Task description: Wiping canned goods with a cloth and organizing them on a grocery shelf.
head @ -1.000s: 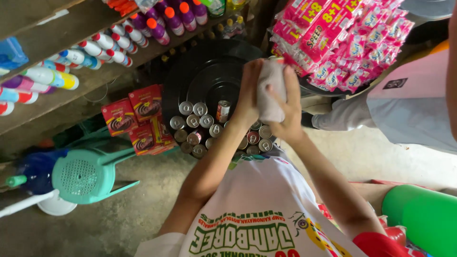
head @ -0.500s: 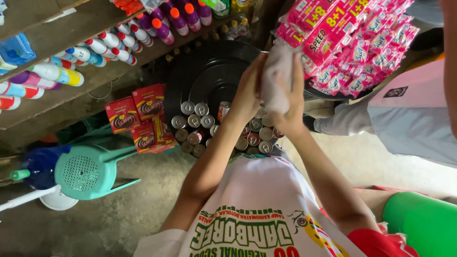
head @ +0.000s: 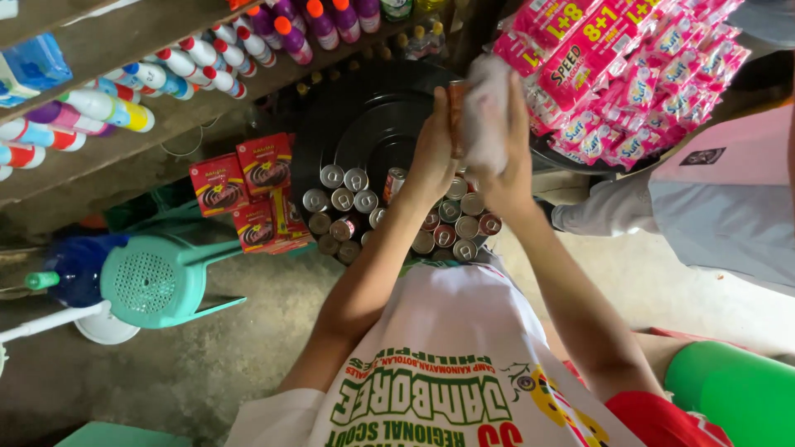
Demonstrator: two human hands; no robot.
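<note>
Both hands are raised over a cluster of small tins (head: 356, 203) that stand upright with silver tops. My left hand (head: 431, 157) grips a small brown-sided tin (head: 455, 116), of which only a narrow strip shows. Pressed against that tin from the right is a white cloth (head: 484, 116), wrapped in my right hand (head: 507, 170). The cloth hides most of the tin. Behind the tins lies a stack of black round pans (head: 373, 116).
Red boxes (head: 244, 194) stand left of the tins. A wooden shelf (head: 149, 33) holds rows of coloured bottles (head: 195, 54). Pink sachet strips (head: 629, 74) hang at the upper right. Another person's grey-and-pink sleeve (head: 712, 199) is at the right; a green plastic stool (head: 153, 281) at the left.
Both hands have risen a little with the tin and cloth, farther above the cluster of tins. The cloth has shifted over the tin's side.
</note>
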